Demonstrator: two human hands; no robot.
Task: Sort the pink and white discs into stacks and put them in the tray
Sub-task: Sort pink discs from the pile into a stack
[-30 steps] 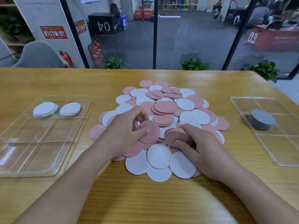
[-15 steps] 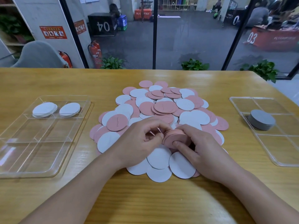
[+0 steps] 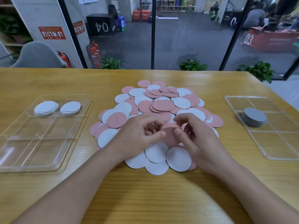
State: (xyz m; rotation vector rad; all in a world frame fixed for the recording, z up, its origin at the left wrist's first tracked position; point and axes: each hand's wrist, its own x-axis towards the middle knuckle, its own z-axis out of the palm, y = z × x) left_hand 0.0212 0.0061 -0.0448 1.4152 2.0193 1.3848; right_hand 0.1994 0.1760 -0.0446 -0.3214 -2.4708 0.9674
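Both hands met over the near middle of the pile (image 3: 159, 110), at the centre of the table (image 3: 145, 199). Left hand (image 3: 137, 135) and right hand (image 3: 196, 136) each pinched the pink stack (image 3: 169, 134) from opposite sides, thumbs on the near face, fingers curled round the far rim. Stack was held just above the loose discs, tilted so its flat face turned toward the person; its axis ran roughly near-to-far, not upright.

Relation that mattered: left tray (image 3: 48, 165) lay well apart toward the left edge of the table, right tray (image 3: 273, 156) well apart toward the right edge. Stack sat about midway between them, so neither hand was clearly nearer to a tray.

Left tray held two white stacks (image 3: 46, 108) (image 3: 70, 108) in its far compartments; remaining compartments showed nothing. Right tray held one grey stack (image 3: 254, 116) in a left-hand compartment, toward the far end.

Judgement: squaring-up of the pink stack was under way; the carry to a tray was not yet begun. Stack would need turning flat before setting down. Most discs lay unsorted, pink and white mixed.
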